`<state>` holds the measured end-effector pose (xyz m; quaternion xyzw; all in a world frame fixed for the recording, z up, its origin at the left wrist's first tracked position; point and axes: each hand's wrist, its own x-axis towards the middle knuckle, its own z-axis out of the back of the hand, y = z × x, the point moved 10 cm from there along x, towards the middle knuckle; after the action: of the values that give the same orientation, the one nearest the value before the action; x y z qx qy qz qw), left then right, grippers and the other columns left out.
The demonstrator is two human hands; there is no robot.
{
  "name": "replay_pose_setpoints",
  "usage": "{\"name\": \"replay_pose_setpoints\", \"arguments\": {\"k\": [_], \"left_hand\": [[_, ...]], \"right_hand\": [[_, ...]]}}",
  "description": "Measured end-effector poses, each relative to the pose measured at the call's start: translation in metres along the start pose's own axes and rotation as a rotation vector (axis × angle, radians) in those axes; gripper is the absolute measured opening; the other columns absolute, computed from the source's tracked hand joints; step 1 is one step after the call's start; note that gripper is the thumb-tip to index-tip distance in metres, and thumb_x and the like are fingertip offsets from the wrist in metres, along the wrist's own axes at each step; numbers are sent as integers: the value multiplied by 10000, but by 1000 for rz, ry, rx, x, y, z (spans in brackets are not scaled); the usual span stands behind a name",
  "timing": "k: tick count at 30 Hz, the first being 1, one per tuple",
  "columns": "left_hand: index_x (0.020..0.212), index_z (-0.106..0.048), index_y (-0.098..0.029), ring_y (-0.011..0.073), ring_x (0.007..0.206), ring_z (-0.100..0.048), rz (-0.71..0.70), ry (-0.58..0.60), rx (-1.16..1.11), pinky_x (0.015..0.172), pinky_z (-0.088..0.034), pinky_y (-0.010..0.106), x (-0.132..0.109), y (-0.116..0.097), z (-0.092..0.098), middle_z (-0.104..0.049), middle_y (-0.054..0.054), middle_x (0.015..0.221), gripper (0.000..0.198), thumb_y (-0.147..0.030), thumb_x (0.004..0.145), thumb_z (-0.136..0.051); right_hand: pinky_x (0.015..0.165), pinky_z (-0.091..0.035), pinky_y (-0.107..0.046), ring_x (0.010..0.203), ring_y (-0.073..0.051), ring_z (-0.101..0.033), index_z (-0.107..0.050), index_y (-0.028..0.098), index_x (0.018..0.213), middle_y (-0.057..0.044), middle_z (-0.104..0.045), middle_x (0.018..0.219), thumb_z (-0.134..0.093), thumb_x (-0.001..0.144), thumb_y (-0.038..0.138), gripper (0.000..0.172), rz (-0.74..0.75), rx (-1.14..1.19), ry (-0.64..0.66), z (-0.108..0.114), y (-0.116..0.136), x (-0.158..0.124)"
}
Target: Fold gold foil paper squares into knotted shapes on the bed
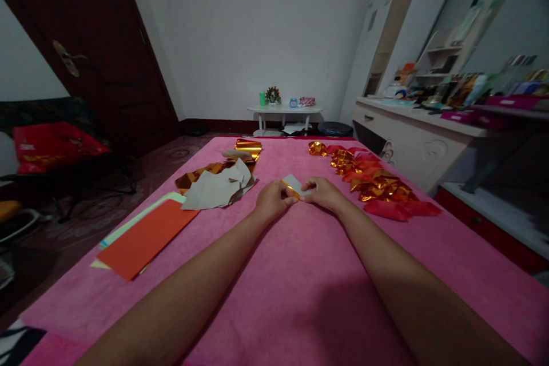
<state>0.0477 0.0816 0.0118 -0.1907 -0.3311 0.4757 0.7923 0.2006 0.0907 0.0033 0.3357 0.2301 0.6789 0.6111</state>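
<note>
Both hands meet over the middle of a pink cloth-covered table (295, 274). Between them is a small sheet of foil paper (294, 184), pale grey on its upper face, with a gold strip along the near edge. My left hand (274, 201) pinches the gold edge at the left, thumb and fingers closed. My right hand (322, 193) pinches the same sheet at its right near corner, fingertips close to the left thumb. The edge looks folded over, but the fingers cover part of it.
Leftward lie pale-backed foil sheets (218, 187), a gold foil roll (249, 147) and a stack topped by orange paper (146, 239). Crumpled gold foil pieces (381, 185) and red pieces (388, 210) line the right side. A white dresser (412, 137) stands beyond.
</note>
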Motion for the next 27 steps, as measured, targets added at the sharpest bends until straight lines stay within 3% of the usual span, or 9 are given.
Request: {"name": "replay_pose_setpoints", "arguments": {"k": [6,14,18,23,25,27], "left_hand": [[676,-694,-178,130,716,-577,-14,7,-53,671,-410,237,2,4,-4,-665,10,751,102,-279,689,-690],[629,-659,-164,125,651,-544,23,-28,33,579,-348,233,3,4,-2,-643,11,697,175,-320,710,-661],[594,-645,-167,131,645,-542,39,-36,80,572,-338,241,2,1,-1,-640,20,685,175,-298,710,-632],[591,-628,-157,134,664,-555,91,-38,93,576,-358,236,1,2,0,-646,31,726,137,-250,690,-617],[605,-626,-153,134,672,-557,95,-44,81,589,-372,234,1,2,1,-644,33,737,128,-247,690,-616],[609,-630,-157,136,682,-558,71,-41,65,608,-382,237,1,1,1,-644,30,738,129,-249,699,-614]], "right_hand": [[511,-350,-208,533,-97,-492,-711,140,679,9,-620,576,-684,578,242,146,11,117,157,-12,3,-2],[489,-334,-204,507,-100,-491,-694,149,621,21,-589,515,-666,605,277,132,-71,-23,112,-10,-5,0],[524,-356,-211,566,-118,-543,-693,166,667,12,-626,590,-686,600,283,134,-124,-150,77,-8,-5,-1],[619,-404,-223,767,-154,-602,-661,199,969,-26,-679,916,-771,530,326,470,-124,-199,-76,5,-1,-2],[631,-409,-226,779,-157,-603,-641,192,1033,-39,-672,947,-789,517,339,557,-104,-175,-99,7,0,-2],[600,-397,-222,727,-147,-594,-652,189,1012,-30,-674,882,-793,517,337,536,-90,-140,-78,6,2,-1]]}}
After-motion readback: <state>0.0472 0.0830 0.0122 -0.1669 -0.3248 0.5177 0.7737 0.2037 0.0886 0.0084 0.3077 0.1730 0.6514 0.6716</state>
